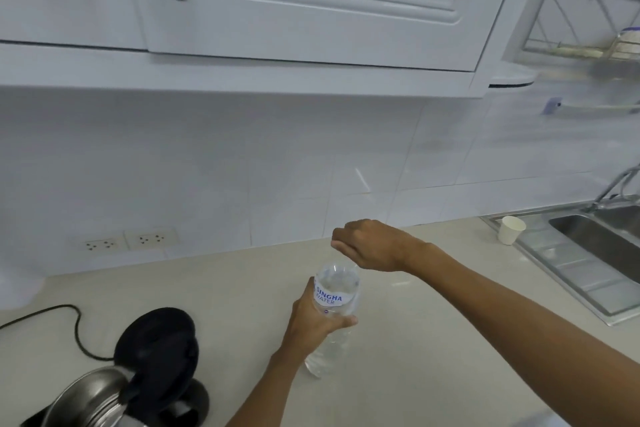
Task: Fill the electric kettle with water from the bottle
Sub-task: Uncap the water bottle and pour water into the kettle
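A clear plastic water bottle [335,291] with a white and blue label stands upright on the beige counter [433,340], near the middle. My left hand [311,319] is wrapped around its body just below the label. My right hand [372,246] is closed over the bottle's top, hiding the cap and neck. At the lower left stands the steel electric kettle [93,399], its black lid [157,340] flipped up and open, with the black handle [183,406] on its right side. The kettle's inside cannot be seen.
A black power cord [74,322] runs from the kettle toward the left wall. Two wall sockets [124,242] sit above the counter. A white paper cup [510,229] stands by the steel sink [595,253] at right. White cabinets hang overhead.
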`<act>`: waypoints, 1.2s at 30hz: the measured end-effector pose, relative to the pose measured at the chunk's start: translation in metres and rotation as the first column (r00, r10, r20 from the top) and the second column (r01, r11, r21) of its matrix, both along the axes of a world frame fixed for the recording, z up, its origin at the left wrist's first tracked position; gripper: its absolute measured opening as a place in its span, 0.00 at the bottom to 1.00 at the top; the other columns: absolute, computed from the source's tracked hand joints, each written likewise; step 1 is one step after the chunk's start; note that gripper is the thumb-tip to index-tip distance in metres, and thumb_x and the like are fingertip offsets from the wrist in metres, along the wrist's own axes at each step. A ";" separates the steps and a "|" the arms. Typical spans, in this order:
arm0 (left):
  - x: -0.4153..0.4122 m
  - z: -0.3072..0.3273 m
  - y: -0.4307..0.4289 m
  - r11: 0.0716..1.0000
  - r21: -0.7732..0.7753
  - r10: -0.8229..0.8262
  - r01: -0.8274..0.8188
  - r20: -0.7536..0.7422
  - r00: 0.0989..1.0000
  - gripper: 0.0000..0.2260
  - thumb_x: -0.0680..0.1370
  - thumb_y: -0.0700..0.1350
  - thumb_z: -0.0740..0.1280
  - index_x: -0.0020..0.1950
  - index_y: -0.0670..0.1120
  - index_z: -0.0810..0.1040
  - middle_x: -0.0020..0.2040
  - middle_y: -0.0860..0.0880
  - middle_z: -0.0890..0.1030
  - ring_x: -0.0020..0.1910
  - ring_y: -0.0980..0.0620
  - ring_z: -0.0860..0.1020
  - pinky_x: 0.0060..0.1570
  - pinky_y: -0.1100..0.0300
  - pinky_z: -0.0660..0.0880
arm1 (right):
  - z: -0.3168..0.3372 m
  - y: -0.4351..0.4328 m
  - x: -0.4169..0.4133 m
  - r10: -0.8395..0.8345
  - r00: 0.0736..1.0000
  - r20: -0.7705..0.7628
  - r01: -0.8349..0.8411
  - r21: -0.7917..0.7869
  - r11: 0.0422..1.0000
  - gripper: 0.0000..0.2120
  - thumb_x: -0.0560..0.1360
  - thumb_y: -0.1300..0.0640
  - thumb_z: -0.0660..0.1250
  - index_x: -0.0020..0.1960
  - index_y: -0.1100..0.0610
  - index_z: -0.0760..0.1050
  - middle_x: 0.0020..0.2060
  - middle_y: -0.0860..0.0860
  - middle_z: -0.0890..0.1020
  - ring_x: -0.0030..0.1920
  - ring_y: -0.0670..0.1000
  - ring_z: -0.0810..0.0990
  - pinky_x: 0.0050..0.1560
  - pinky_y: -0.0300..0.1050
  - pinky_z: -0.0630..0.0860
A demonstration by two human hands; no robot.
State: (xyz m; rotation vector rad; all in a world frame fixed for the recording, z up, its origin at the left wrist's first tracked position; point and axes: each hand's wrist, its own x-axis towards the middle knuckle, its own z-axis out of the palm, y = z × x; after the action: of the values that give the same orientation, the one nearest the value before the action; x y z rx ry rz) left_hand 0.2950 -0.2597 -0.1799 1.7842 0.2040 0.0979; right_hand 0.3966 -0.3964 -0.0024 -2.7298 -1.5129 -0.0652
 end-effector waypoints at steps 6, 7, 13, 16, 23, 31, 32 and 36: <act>-0.054 0.017 0.001 0.994 -0.109 -0.010 0.011 0.009 1.000 0.37 0.60 0.50 0.90 0.65 0.58 0.78 0.57 0.62 0.87 0.56 0.63 0.85 0.60 0.62 0.80 | 0.023 0.003 -0.057 -0.104 0.993 -0.058 0.110 0.125 0.986 0.19 0.82 0.38 0.59 0.56 0.53 0.74 0.42 0.49 0.79 0.42 0.52 0.79 0.46 0.49 0.78; -0.066 0.020 0.002 0.993 -0.118 -0.023 0.024 0.014 1.000 0.37 0.60 0.50 0.90 0.65 0.59 0.78 0.58 0.61 0.87 0.57 0.62 0.85 0.61 0.60 0.80 | 0.026 0.006 -0.069 -0.160 0.987 -0.023 0.162 0.131 0.978 0.22 0.81 0.35 0.58 0.52 0.53 0.75 0.38 0.48 0.79 0.41 0.53 0.79 0.44 0.50 0.78; -0.150 0.040 0.012 0.984 -0.160 -0.069 0.076 0.050 0.996 0.36 0.61 0.49 0.89 0.64 0.59 0.77 0.59 0.59 0.87 0.58 0.59 0.85 0.63 0.57 0.81 | 0.041 0.029 -0.149 -0.281 0.959 0.025 0.274 0.149 0.950 0.28 0.78 0.32 0.61 0.39 0.57 0.75 0.27 0.48 0.73 0.35 0.53 0.77 0.34 0.46 0.71; -0.198 0.048 0.025 0.973 -0.209 -0.080 0.095 0.078 0.994 0.36 0.63 0.47 0.89 0.66 0.58 0.77 0.60 0.59 0.87 0.59 0.59 0.85 0.65 0.54 0.81 | 0.048 0.045 -0.186 -0.249 0.968 0.028 0.240 0.181 0.954 0.25 0.79 0.37 0.64 0.35 0.56 0.73 0.24 0.48 0.73 0.31 0.50 0.74 0.33 0.45 0.70; -0.287 0.053 0.083 0.970 -0.230 -0.041 0.074 0.146 0.988 0.36 0.70 0.41 0.86 0.73 0.54 0.74 0.66 0.54 0.85 0.65 0.52 0.84 0.72 0.45 0.78 | 0.061 0.103 -0.260 -0.134 0.984 -0.122 0.155 0.191 0.969 0.22 0.79 0.39 0.66 0.35 0.53 0.74 0.26 0.46 0.72 0.30 0.44 0.71 0.34 0.42 0.65; -0.351 0.056 0.171 0.987 -0.149 0.086 -0.066 0.138 0.987 0.35 0.70 0.41 0.86 0.72 0.53 0.76 0.62 0.50 0.87 0.62 0.48 0.86 0.64 0.49 0.83 | 0.072 0.177 -0.314 0.045 0.970 -0.240 -0.006 0.162 0.987 0.12 0.82 0.43 0.65 0.51 0.51 0.81 0.37 0.43 0.80 0.33 0.39 0.81 0.36 0.35 0.71; -0.356 0.057 0.182 0.989 -0.125 0.091 -0.075 0.130 0.987 0.34 0.70 0.42 0.86 0.72 0.53 0.76 0.62 0.51 0.87 0.61 0.49 0.87 0.64 0.49 0.83 | 0.072 0.184 -0.317 0.076 0.955 -0.287 -0.023 0.184 0.983 0.10 0.82 0.45 0.66 0.53 0.50 0.81 0.41 0.44 0.82 0.34 0.41 0.83 0.37 0.34 0.75; -0.372 0.063 0.216 0.995 -0.032 0.100 -0.097 0.104 0.989 0.33 0.70 0.47 0.86 0.71 0.55 0.76 0.61 0.54 0.88 0.60 0.54 0.86 0.64 0.48 0.83 | 0.070 0.207 -0.321 0.168 0.923 -0.346 -0.096 0.217 0.972 0.07 0.81 0.53 0.68 0.58 0.49 0.80 0.52 0.45 0.83 0.41 0.38 0.83 0.48 0.42 0.81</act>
State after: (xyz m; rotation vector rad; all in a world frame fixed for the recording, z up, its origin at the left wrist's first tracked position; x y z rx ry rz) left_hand -0.0773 -0.0438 -0.1172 1.7374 0.2166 0.2590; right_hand 0.0751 -0.1899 0.0674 -2.3180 -1.4868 0.2640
